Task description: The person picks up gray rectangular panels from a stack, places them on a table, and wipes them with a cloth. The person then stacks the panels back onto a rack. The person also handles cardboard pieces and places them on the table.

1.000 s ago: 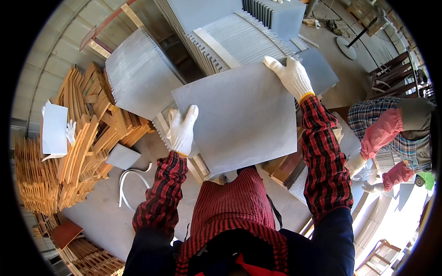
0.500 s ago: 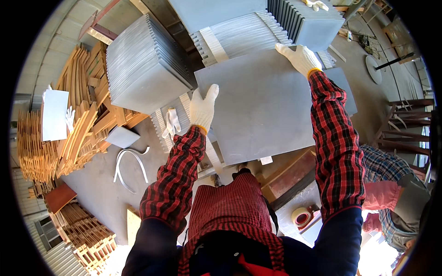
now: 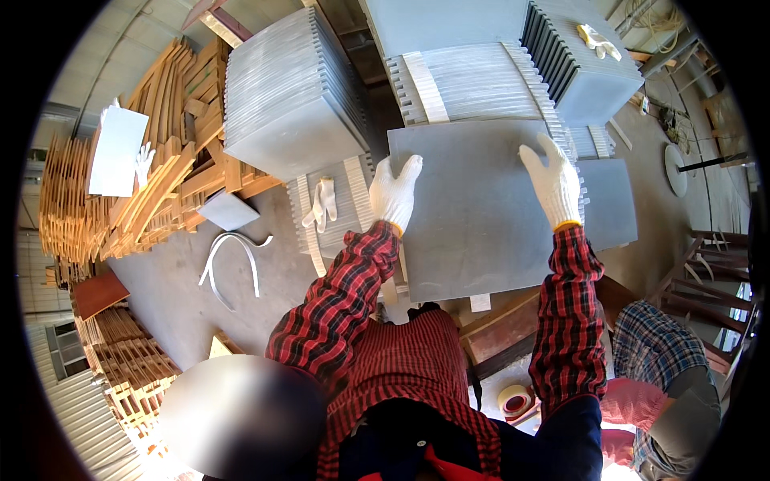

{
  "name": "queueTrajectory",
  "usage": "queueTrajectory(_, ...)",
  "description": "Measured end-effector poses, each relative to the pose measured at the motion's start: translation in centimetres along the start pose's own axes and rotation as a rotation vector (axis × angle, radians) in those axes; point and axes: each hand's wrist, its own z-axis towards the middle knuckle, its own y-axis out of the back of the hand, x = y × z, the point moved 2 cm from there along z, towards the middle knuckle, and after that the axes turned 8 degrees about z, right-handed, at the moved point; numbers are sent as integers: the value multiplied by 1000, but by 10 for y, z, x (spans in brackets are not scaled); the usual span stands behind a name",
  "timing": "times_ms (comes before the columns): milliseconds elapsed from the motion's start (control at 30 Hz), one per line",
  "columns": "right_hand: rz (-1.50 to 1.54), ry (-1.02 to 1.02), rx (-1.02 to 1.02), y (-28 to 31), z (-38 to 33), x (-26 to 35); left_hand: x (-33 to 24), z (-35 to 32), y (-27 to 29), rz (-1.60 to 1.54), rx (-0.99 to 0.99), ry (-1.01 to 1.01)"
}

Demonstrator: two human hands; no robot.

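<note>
The left grip (image 3: 393,195) partly hides the grey panel (image 3: 481,216), hold unclear.

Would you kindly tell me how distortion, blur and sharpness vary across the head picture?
Head view: fisheye distortion bends the wall at upper left; head view: a blurred oval patch obscures the lower left; head view: the gray panel, left hand and right hand look fairly sharp.

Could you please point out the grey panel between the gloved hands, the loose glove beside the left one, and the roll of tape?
Grey panel (image 3: 480,215): head view, on its broad face.
Loose glove (image 3: 324,202): head view, near its middle.
Roll of tape (image 3: 504,399): head view, on its pale ring.
</note>
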Motion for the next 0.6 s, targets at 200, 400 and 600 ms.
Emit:
queueTrajectory(200, 204, 288, -82, -25, -139, 83, -5, -5, 18, -68, 196, 123)
queueTrajectory(400, 585, 376, 291, -76, -264, 152, 45, -43, 59, -640, 657, 400)
queueTrajectory(600, 472, 405, 655, -128, -302, 149, 208, -50, 147, 172, 237, 272)
